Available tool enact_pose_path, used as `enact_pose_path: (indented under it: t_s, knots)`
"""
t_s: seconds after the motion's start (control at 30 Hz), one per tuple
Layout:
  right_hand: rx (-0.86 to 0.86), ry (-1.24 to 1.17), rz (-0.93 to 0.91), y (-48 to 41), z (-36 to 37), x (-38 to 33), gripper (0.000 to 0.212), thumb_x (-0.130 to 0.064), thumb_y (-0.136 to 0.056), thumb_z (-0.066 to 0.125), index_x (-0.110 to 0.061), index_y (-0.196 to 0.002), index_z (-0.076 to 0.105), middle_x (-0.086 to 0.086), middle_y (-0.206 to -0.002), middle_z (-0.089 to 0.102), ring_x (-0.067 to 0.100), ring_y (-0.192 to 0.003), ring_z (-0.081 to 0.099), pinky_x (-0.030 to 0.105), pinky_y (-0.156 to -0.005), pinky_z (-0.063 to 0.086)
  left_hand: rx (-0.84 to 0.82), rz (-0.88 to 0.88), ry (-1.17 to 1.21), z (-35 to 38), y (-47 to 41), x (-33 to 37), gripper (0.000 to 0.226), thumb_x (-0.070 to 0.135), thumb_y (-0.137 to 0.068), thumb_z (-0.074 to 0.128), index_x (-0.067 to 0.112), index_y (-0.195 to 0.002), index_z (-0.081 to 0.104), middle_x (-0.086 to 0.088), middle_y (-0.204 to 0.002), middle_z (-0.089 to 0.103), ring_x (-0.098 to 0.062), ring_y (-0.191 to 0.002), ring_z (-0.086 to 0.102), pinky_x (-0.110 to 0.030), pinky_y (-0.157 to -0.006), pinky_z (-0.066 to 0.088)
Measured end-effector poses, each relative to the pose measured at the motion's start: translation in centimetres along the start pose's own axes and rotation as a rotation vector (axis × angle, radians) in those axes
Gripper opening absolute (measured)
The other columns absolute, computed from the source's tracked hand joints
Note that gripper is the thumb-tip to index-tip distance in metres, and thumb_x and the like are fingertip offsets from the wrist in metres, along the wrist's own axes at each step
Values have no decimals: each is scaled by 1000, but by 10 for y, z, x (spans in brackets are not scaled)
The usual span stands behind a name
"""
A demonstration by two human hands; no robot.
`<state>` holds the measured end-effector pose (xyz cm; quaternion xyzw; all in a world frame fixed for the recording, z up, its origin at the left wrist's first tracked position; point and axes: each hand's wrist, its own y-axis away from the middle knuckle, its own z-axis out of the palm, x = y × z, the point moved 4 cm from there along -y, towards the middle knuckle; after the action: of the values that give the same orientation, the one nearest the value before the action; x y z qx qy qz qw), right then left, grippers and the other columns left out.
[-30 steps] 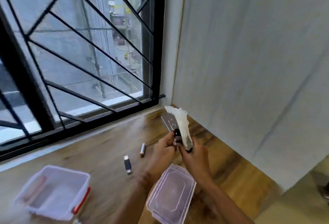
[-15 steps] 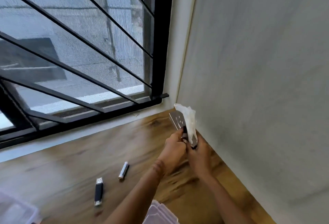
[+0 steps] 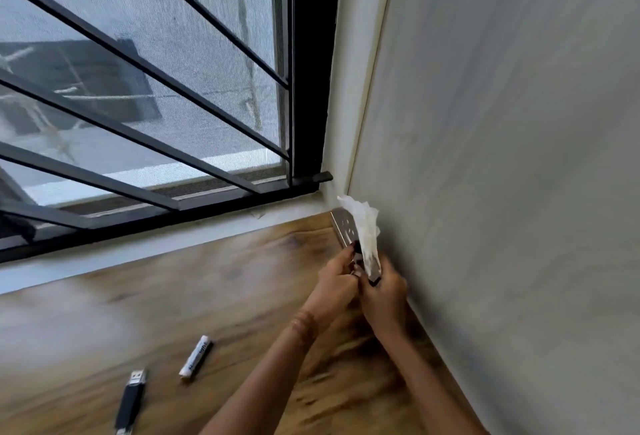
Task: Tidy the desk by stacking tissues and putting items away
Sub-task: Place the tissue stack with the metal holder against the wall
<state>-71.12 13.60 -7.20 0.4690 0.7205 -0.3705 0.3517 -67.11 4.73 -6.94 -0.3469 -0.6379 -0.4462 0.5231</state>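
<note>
Both my hands meet near the desk's far right corner, close to the wall. My left hand point(image 3: 337, 280) and my right hand point(image 3: 384, 292) together grip a silver metal tissue holder point(image 3: 343, 228) with white tissue point(image 3: 365, 227) sticking up out of it. The holder's lower part is hidden between my fingers. A black USB stick point(image 3: 130, 400) and a small white battery point(image 3: 196, 356) lie on the wooden desk point(image 3: 156, 296) to the lower left of my hands.
A grey wall point(image 3: 502, 157) runs along the right side of the desk, right beside my right hand. A window with black bars point(image 3: 138, 88) stands behind the desk, above a pale sill point(image 3: 173, 244).
The view has tilted up and moved closer to the corner, so the plastic box and lid have left the frame. My hands still hold the holder and tissue, now nearer the wall.
</note>
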Motion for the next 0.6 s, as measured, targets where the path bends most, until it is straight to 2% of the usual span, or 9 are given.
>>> enact_pose_path:
  t_s: [0.13, 0.23, 0.33, 0.4, 0.47, 0.53, 0.6]
  knots:
    - [13, -5, 3, -5, 2, 9, 31, -8, -81, 67, -4, -112, 63, 5, -89, 71, 9, -74, 61, -1, -62, 41, 9, -24, 16, 3, -5, -3, 62, -12, -80, 40, 26, -128, 47, 11, -110, 62, -5, -101, 58, -23, -91, 46]
    - [17, -6, 19, -7, 5, 14, 26, -10, -81, 68, -6, -106, 65, 6, -87, 72, 17, -77, 66, 21, -67, 51, 32, -15, -2, 5, -3, -4, 60, -6, -77, 41, 34, -121, 50, 8, -115, 62, -8, -112, 56, -26, -99, 43]
    - [12, -6, 27, -8, 5, 14, 25, -12, -82, 68, -5, -106, 64, 8, -88, 72, 21, -80, 66, 18, -65, 44, 52, -27, -27, 5, 0, -3, 58, -6, -79, 41, 39, -114, 52, 10, -114, 63, -8, -111, 57, -25, -98, 44]
    - [3, 0, 49, -7, 4, 14, 26, -15, -83, 67, -5, -107, 63, 9, -90, 71, 23, -83, 66, 20, -65, 42, 60, -43, -30, 5, 5, -1, 56, -7, -84, 39, 34, -119, 51, 12, -109, 63, -4, -101, 59, -20, -88, 47]
    - [-11, -14, 52, -4, 4, 11, 35, -19, -83, 67, -7, -115, 58, 8, -100, 70, 23, -92, 65, 26, -74, 49, 73, -47, -11, 6, 16, 5, 54, -9, -87, 38, 27, -126, 48, 17, -102, 61, 3, -89, 57, -11, -76, 47]
    - [-10, -20, 30, 2, 1, 2, 53, -24, -83, 66, -11, -130, 48, 8, -120, 63, 21, -109, 59, 35, -91, 49, 76, -33, 19, 5, 29, 14, 54, -13, -87, 37, 21, -129, 45, 22, -97, 55, 11, -82, 54, -4, -68, 45]
    - [-3, -20, 19, 10, -5, -10, 64, -24, -84, 65, -12, -140, 36, 6, -136, 50, 20, -124, 48, 29, -102, 38, 62, -20, 43, 5, 44, 24, 55, -17, -87, 34, 14, -133, 39, 25, -94, 48, 17, -80, 48, 0, -64, 42]
